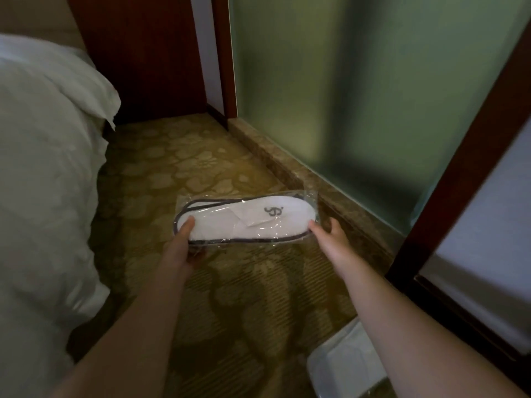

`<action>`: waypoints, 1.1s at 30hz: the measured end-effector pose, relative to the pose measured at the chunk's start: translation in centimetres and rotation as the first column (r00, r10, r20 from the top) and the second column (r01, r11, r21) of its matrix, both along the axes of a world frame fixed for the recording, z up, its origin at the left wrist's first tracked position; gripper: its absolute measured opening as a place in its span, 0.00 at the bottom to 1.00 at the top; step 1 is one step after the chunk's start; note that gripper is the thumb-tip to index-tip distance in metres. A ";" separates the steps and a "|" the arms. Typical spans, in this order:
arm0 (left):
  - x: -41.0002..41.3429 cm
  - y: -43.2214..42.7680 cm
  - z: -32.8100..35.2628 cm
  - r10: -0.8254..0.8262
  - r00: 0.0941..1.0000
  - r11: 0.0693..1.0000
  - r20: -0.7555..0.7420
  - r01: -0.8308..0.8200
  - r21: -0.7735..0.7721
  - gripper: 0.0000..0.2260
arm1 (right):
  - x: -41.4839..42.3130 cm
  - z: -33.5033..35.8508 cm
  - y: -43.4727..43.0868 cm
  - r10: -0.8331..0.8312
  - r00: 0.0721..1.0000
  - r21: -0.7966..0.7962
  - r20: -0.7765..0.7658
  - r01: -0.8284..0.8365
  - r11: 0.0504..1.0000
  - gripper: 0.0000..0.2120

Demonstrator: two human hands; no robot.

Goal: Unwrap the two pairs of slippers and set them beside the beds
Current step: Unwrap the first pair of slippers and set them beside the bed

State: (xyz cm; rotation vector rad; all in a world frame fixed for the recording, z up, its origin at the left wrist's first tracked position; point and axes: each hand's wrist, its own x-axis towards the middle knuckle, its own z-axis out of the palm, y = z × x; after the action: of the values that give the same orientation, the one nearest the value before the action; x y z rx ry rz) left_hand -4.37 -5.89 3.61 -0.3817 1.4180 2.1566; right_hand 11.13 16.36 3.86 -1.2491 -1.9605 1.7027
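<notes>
A pair of white slippers (244,219) with dark trim and a dark logo, sealed in clear plastic wrap, is held flat above the carpet. My left hand (179,248) grips the heel end with the thumb on top. At the toe end, my right hand (330,237) pinches the wrap. A bed with white duvet (43,182) fills the left side. A white object (344,366) lies on the floor at the lower right, below my right forearm; I cannot tell what it is.
Patterned gold carpet (186,156) runs between the bed and a marble sill (287,168) under a frosted glass wall (359,96). Dark wooden panels (149,53) stand at the far end, and a wooden door frame (459,168) rises at right.
</notes>
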 end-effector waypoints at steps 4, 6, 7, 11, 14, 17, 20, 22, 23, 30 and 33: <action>0.8 0.9 0.4 -0.050 0.998 0.998 0.036 0.051 -0.021 0.27 | 0.6 0.8 0.2 -0.023 0.990 -0.185 -0.137 -0.003 0.983 0.29; 1.1 1.4 0.4 -0.034 0.998 0.999 0.047 0.035 -0.040 0.28 | 0.8 0.9 0.2 -0.058 0.975 -0.234 -0.213 0.007 0.972 0.23; 1.3 1.7 0.5 -0.020 0.999 0.998 0.042 0.022 -0.051 0.28 | 0.8 1.0 0.2 -0.078 0.970 -0.242 -0.229 0.020 0.970 0.22; 1.9 3.1 1.0 0.043 0.999 0.998 -0.001 -0.043 -0.056 0.29 | 0.9 0.8 0.0 -0.179 0.952 -0.301 -0.248 0.100 0.948 0.21; 2.1 4.4 1.4 0.040 0.999 0.995 0.036 -0.043 0.088 0.27 | 0.6 0.7 -0.1 -0.264 0.922 -0.368 -0.282 0.150 0.918 0.21; 3.7 6.4 2.2 -0.168 0.985 0.985 -0.041 0.169 0.044 0.30 | -0.2 1.1 -0.3 -0.306 0.884 -0.356 -0.354 0.175 0.918 0.22; 5.5 8.6 2.4 -0.281 0.957 0.958 -0.073 0.285 0.036 0.30 | -1.1 1.7 -1.0 -0.271 0.873 -0.312 -0.406 0.146 0.939 0.22; 6.2 9.8 2.5 -0.263 0.963 0.961 -0.059 0.267 0.073 0.30 | -1.7 1.9 -1.6 -0.224 0.881 -0.258 -0.416 0.122 0.958 0.21; 6.7 10.2 2.8 -0.236 0.970 0.967 -0.056 0.240 0.083 0.29 | -1.9 2.1 -2.0 -0.195 0.888 -0.223 -0.415 0.108 0.969 0.21; 6.2 9.9 2.6 0.016 0.999 0.999 -0.039 -0.014 0.032 0.25 | -2.9 2.7 -2.9 0.060 0.968 0.146 -0.243 -0.025 0.989 0.25; 5.5 9.2 2.4 0.045 0.998 0.998 -0.033 -0.047 -0.046 0.26 | -2.5 2.1 -3.6 0.198 0.970 0.258 -0.142 -0.157 0.953 0.25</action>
State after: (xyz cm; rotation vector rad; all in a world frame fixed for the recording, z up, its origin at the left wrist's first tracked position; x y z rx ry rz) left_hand 1.14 3.26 6.02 -0.4024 1.4936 2.1782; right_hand 8.59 12.78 5.92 -0.8384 -2.1558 1.5258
